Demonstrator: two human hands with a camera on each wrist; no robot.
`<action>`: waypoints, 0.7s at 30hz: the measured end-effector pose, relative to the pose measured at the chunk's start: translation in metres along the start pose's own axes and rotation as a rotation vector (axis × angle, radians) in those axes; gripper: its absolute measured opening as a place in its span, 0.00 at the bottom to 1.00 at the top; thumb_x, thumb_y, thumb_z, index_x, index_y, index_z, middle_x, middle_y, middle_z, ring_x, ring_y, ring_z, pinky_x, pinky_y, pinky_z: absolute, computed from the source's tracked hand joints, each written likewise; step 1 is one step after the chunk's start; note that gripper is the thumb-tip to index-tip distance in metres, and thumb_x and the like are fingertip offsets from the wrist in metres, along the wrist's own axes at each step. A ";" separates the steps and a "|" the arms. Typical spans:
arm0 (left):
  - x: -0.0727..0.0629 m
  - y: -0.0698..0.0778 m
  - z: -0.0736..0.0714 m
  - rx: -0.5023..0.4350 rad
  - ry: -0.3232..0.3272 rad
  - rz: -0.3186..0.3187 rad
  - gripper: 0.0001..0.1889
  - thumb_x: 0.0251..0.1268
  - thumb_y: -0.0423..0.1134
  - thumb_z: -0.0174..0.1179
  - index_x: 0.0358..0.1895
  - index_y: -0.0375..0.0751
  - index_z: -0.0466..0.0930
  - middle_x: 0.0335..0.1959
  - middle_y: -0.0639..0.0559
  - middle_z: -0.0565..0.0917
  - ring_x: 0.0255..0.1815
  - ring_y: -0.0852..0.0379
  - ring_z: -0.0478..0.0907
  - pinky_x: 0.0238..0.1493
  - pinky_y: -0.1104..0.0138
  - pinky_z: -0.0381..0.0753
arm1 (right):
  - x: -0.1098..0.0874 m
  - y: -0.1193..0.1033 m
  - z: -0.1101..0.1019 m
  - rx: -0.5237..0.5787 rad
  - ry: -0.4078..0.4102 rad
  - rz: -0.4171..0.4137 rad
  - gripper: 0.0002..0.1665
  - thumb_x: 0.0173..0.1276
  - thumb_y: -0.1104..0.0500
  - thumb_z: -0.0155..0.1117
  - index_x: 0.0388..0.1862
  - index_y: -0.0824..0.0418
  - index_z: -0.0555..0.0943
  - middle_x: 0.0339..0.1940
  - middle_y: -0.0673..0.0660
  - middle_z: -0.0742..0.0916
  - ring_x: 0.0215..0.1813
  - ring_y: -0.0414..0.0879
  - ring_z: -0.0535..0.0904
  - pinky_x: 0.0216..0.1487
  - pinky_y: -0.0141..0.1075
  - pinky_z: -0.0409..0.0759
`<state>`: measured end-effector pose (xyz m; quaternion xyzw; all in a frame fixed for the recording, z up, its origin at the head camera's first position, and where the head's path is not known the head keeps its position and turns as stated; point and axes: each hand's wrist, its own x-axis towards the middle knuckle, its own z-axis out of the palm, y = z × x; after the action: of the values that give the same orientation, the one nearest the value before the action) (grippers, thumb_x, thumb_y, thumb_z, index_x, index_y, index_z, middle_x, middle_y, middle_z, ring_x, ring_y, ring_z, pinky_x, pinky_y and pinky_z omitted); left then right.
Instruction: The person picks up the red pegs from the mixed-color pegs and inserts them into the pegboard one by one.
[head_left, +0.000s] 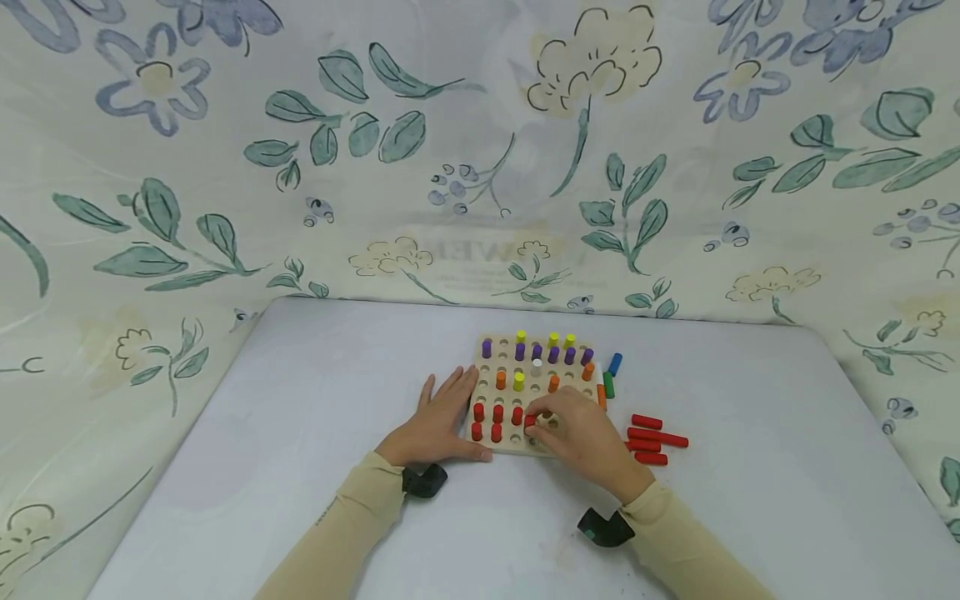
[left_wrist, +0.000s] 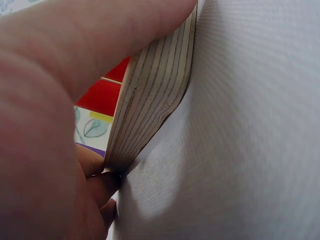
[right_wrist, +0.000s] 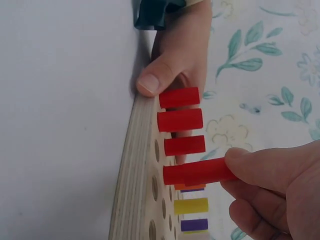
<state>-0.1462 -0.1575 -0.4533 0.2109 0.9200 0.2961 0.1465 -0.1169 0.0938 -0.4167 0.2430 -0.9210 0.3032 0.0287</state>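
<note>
A wooden pegboard (right_wrist: 131, 160) lies on the table with red, orange, yellow, purple and white pegs standing in some of its holes. Between thumb and fingertips, my right hand (head_left: 588, 435) pinches a red peg (right_wrist: 212, 170). That peg is held over the board's front rows, overlapping another red peg (right_wrist: 172, 175) in the right wrist view. My left hand (head_left: 433, 427) rests at the board's front left corner, fingers extended along the left side. Its thumb (left_wrist: 125, 25) lies against the front edge.
Several loose red pegs (head_left: 657, 437) lie on the table (head_left: 750, 500) right of the board. Beside its right edge are a blue peg (head_left: 615, 364), a green peg (head_left: 608, 385) and an orange peg (head_left: 602, 397). A flower-patterned cloth (head_left: 480, 150) hangs behind the table.
</note>
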 end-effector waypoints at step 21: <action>-0.002 0.001 -0.001 0.001 0.003 0.008 0.65 0.49 0.60 0.75 0.81 0.35 0.42 0.83 0.43 0.46 0.83 0.45 0.36 0.76 0.42 0.23 | -0.002 -0.005 0.012 -0.010 0.040 -0.088 0.15 0.58 0.58 0.79 0.44 0.56 0.88 0.40 0.49 0.88 0.43 0.43 0.81 0.45 0.35 0.84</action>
<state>-0.1449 -0.1581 -0.4518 0.2142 0.9194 0.2966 0.1440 -0.1117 0.0841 -0.4240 0.2768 -0.9102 0.3020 0.0614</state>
